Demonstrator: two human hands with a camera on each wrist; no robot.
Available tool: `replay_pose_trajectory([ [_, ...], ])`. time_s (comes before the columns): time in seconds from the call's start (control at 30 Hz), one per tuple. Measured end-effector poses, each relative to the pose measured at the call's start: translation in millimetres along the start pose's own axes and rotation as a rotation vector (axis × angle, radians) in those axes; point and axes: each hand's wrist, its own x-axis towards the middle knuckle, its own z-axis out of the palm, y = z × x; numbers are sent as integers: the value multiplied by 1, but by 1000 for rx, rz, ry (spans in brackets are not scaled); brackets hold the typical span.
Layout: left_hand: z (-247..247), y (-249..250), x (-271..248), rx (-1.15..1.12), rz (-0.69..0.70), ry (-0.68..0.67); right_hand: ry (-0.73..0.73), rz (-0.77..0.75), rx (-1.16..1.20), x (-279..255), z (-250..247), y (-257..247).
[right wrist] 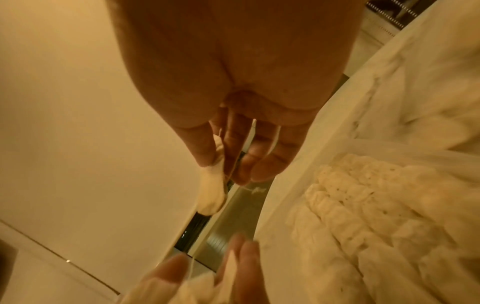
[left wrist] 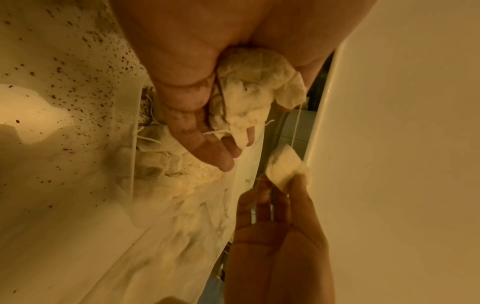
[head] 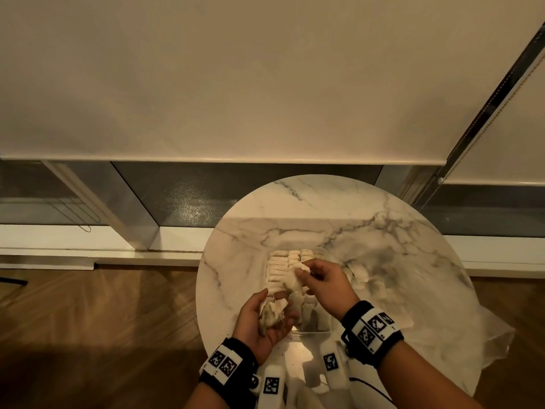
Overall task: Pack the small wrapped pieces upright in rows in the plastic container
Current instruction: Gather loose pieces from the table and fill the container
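Bundle (head: pixel 272 312) of wrapped pieces sits cupped in the left hand (head: pixel 259 323), fingers curled round it. The right hand (head: pixel 324 286) pinches one piece (head: pixel 303 265) over the container (head: pixel 312 332); untangle its string first, then stand it beside the rows (head: pixel 287 265).

Round marble table (head: pixel 368 208) — plastic container (head: pixel 321 251), clear bag (head: pixel 460 326), dark crumbs (left wrist: pixel 85 61).

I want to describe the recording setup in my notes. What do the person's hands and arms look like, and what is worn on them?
Both forearms are bare, with no sleeves or gloves. The left hand and right hand each have a black wrist band carrying white blocks printed with black square pattern markers. A white device with the same kind of marker hangs under each wrist. A thin dark cable runs near the right one.
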Motion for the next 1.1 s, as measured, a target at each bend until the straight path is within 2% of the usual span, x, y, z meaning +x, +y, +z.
replay_pose_trajectory([
  [0.33, -28, 14, 5, -198, -21, 91, 25, 132, -129, 11, -14, 22],
  [0.43, -33, 20, 5, -233, -24, 93, 10, 195, -253, 13, -12, 39],
  [0.5, -36, 23, 4, -242, -24, 96, -48, 240, -383, 15, -9, 48],
  [0.67, -43, 30, 3, -256, -28, 93, -314, 349, -669, 18, 5, 63],
  [0.77, -46, 33, 2, -266, -24, 94, -372, 407, -759, 21, 16, 72],
  [0.87, -50, 39, 1, -261, -18, 92, -381, 380, -881, 26, 21, 81],
  [0.97, -55, 43, 0, -262, -25, 99, -327, 362, -923, 30, 23, 84],
  [1.1, -60, 48, 3, -247, -31, 111, -304, 267, -1035, 34, 24, 85],
])
